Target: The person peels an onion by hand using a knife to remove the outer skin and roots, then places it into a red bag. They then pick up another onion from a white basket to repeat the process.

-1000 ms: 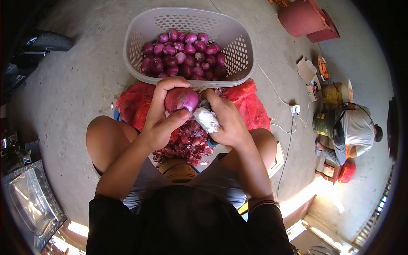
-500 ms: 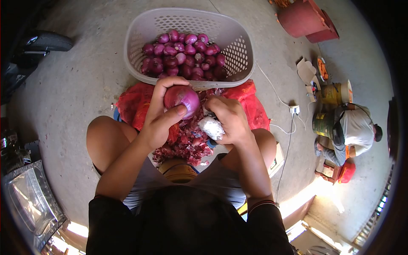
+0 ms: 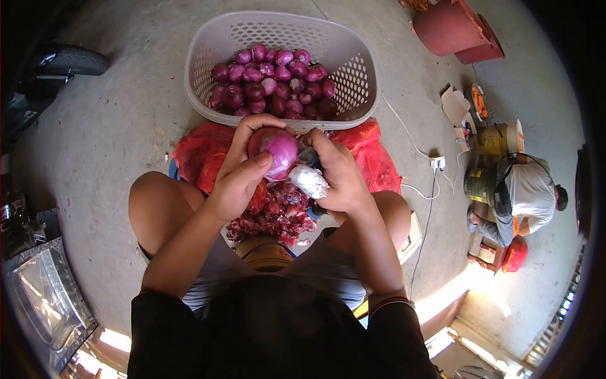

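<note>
In my left hand (image 3: 243,170) is a large purple-red onion (image 3: 274,151), its skin shiny, with fingers over the top and the thumb along the near side. My right hand (image 3: 341,174) grips a small knife whose handle (image 3: 308,181) is wrapped in something silvery white. Only a short grey piece of the blade shows by the index finger, close against the onion's right side. Below both hands lies a heap of torn onion skins (image 3: 271,218). Beyond them stands a grey perforated basket (image 3: 284,30) holding many purple onions (image 3: 278,82).
Red mesh sacks (image 3: 363,155) lie beside the skins. A power strip (image 3: 437,163) with cords is on the floor to the right. Farther right, a person (image 3: 530,189) bends near buckets (image 3: 495,139). A tyre (image 3: 76,60) is at left, red tubs (image 3: 448,28) at upper right.
The onion has shifted slightly right and turned in my left hand. My right hand has moved a little left and up, bringing the knife against the onion.
</note>
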The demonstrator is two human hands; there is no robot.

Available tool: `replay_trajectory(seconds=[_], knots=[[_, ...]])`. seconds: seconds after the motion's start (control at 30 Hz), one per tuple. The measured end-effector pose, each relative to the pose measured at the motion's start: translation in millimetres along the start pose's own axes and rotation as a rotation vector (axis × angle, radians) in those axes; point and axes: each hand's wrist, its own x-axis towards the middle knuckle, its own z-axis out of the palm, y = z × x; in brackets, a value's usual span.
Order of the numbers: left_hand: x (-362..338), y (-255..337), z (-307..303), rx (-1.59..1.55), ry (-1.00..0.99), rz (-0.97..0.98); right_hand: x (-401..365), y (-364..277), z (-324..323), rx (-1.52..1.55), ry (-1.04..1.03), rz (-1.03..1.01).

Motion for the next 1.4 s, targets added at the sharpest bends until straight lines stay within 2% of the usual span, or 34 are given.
replay_trajectory(seconds=[0.33,0.53,0.63,0.93,1.13,1.4], knots=[[-0.2,-0.1,-0.1,0.052,0.051,0.012,0.3,-1.3,6.5,-0.147,0.026,-0.079],[-0.6,0.5,2.8,0.027,0.027,0.035,-2.3,-1.2,2.6,0.037,0.059,0.030],[-0.8,1.1,3.4,0.015,0.020,0.020,-1.4,0.6,1.9,0.030,0.086,0.035],[-1.0,-1.2,2.1,0.034,0.035,0.015,-0.7,3.4,3.0,-0.055,0.010,-0.035],[-1.4,-1.7,3.2,0.003,0.043,0.023,0.1,-3.2,3.4,-0.085,0.014,-0.085],[-0.6,-4.3,1.6,0.042,0.091,0.101,-2.9,-6.8,8.1,-0.279,0.047,-0.104]])
